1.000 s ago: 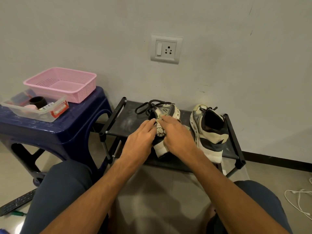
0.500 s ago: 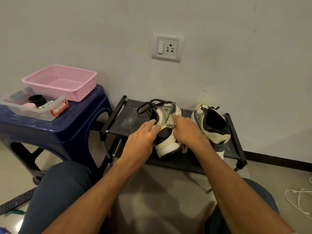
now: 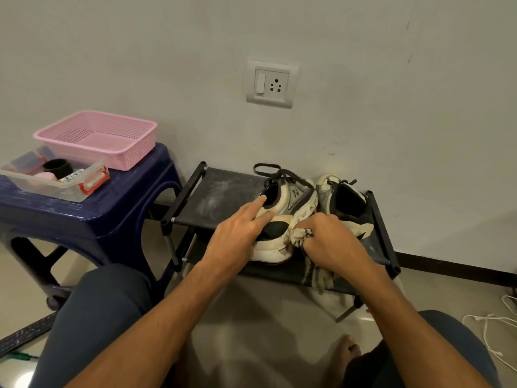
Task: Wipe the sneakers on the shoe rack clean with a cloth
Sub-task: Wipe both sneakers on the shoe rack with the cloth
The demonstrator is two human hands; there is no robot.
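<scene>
On the shoe rack (image 3: pixel 212 197), the left hand (image 3: pixel 237 236) rests with straight fingers on the heel of a sneaker (image 3: pixel 291 200), while beside it the right hand (image 3: pixel 333 242), curled tight round a bunched cloth (image 3: pixel 298 236), presses it against that sneaker's side.

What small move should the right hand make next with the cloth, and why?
Probably drag the bunched whitish cloth toward the toe along the side of the white-and-grey sneaker. The right hand grips it against the sole edge near the heel, while the left hand steadies the collar with straight fingers.
</scene>
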